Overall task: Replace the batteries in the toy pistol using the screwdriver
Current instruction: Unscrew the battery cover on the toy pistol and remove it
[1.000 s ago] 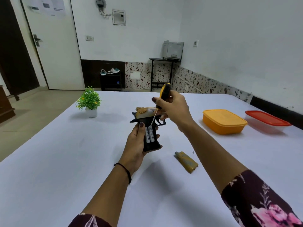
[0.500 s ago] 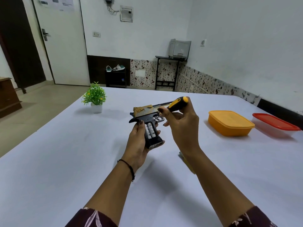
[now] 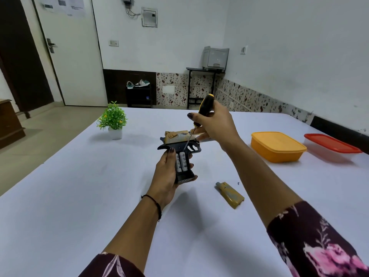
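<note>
- Left hand (image 3: 166, 177) grips toy pistol (image 3: 180, 145) by the handle, above white table (image 3: 60, 196); compartment open, two batteries (image 3: 181, 162) visible side by side.
- Right hand (image 3: 214, 126) holds screwdriver (image 3: 203, 110), tip angled down at the battery tops.
- Detached cover (image 3: 229, 194) lies on table, right of pistol.
- Far left: potted plant (image 3: 113, 119). Right: orange container (image 3: 277, 145), red-lidded container (image 3: 332, 144).

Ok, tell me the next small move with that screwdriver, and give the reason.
Probably work the screwdriver tip under the top of the batteries and pry one up. The cover lies on the table, the batteries sit exposed in the toy pistol that the left hand grips, and the right hand points the tip at them.
</note>
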